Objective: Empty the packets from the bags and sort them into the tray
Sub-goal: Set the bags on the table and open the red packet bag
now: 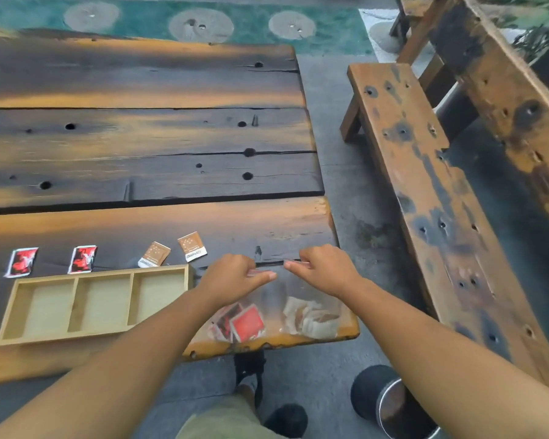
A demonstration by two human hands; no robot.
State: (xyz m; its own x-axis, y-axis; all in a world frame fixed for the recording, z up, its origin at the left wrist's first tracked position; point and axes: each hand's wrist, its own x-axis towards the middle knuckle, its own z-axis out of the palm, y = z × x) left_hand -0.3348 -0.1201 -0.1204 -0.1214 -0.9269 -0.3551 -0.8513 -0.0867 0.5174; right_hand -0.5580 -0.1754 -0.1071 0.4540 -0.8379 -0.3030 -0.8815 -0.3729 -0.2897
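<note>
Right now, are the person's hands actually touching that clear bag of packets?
Touching. The head view shows the left hand and the right hand each pinching the top edge of the clear bag, fingers curled onto it.

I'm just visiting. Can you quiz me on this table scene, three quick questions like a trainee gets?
1. True or false: the wooden tray already holds packets.
2. How many loose packets lie on the table beyond the tray?
3. The left hand and right hand pinch the top of: A) the clear bag, B) a spoon, C) the tray.
Key: 1 false; 2 four, two red packets and two brown packets; 3 A.
</note>
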